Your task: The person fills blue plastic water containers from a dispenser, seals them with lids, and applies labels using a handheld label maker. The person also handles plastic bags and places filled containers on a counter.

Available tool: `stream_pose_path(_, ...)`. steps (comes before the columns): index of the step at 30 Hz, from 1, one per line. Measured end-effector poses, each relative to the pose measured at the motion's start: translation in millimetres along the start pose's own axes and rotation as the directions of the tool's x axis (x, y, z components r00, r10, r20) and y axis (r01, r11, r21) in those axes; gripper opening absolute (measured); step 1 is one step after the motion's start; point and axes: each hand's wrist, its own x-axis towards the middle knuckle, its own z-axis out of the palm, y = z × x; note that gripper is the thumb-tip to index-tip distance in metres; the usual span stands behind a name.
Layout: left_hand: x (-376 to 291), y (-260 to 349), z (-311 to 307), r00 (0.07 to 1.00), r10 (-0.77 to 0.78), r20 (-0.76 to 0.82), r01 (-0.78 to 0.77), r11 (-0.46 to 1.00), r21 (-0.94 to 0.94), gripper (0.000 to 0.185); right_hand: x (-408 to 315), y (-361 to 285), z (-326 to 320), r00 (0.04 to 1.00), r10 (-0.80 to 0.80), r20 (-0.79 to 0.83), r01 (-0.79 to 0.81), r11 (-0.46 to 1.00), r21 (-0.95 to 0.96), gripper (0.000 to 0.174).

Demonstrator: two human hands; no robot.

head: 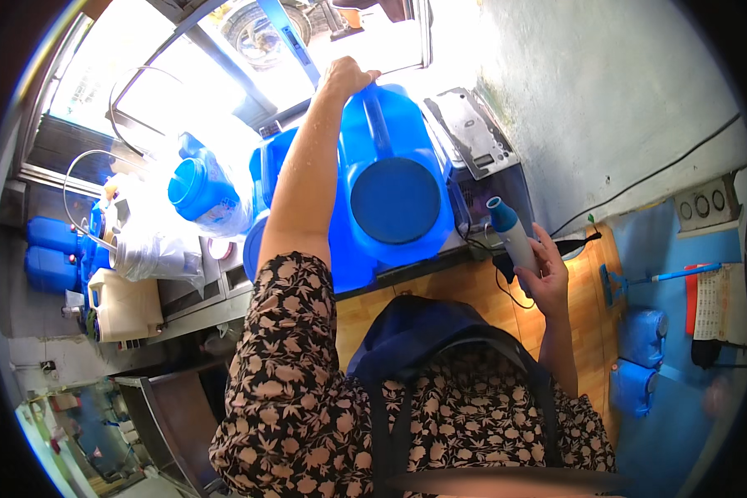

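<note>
A large blue plastic water container (395, 131) with a round dark-blue cap (396, 200) facing me lies in front of me on the counter. My left hand (347, 76) reaches over to its far end and holds it there, with the fingertips hidden. In my right hand (546, 271) is a pale, cylindrical hand-held blower (518, 241), its teal nozzle pointing up and away from me. It is held to the right of the container, apart from it. A second blue container (272, 165) sits to the left, partly covered by my left arm.
A blue-and-white jug (206, 192) and a plastic-wrapped container (155, 255) stand on the left side, near a beige jerrycan (124, 305). A metal-topped appliance (473, 134) stands against the wall at right. A black cable (647, 180) runs along the wall. Blue containers (638, 364) are at far right.
</note>
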Motion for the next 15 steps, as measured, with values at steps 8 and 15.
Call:
stream_pose_path(8,-183.3,54.7,-79.5,0.671,0.347,-0.656,-0.557,0.820,-0.136,0.043,-3.1,24.2,18.4,0.934,0.080,0.349,-0.087,0.996,0.006,0.076)
stream_pose_path(15,-420.7,-29.6,77.0,0.747,0.346,0.567,0.584,0.065,-0.809,0.029,7.0,90.0,67.8,0.780,0.158,0.606,0.157,0.887,-0.434,0.061)
